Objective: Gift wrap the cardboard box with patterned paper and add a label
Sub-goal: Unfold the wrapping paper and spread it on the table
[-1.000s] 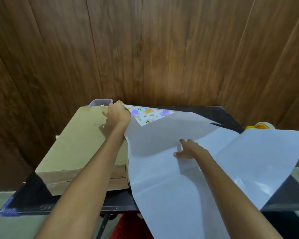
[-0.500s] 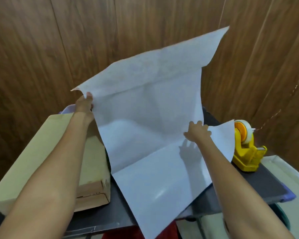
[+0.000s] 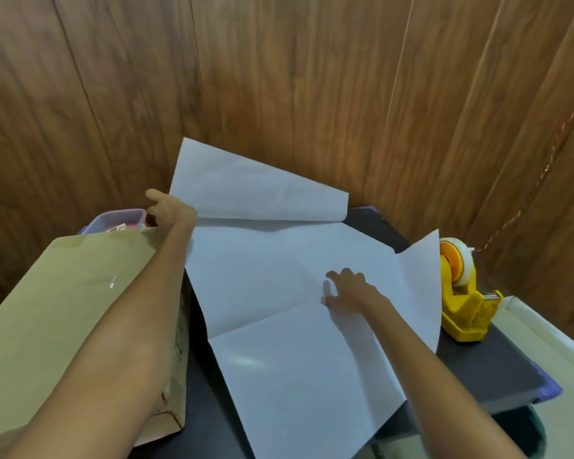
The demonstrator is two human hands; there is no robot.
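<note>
Left hand (image 3: 169, 210) pinches the paper (image 3: 279, 342) at upper left to unfold it; flat right hand (image 3: 348, 289) pins it down

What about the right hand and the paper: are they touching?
Touching. The head view shows the right hand lying flat on the paper, with its fingers spread and pressing on the sheet.

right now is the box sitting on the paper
No, the box sits on the table to the left of the paper, with a strip of bare tabletop showing between them.
</note>
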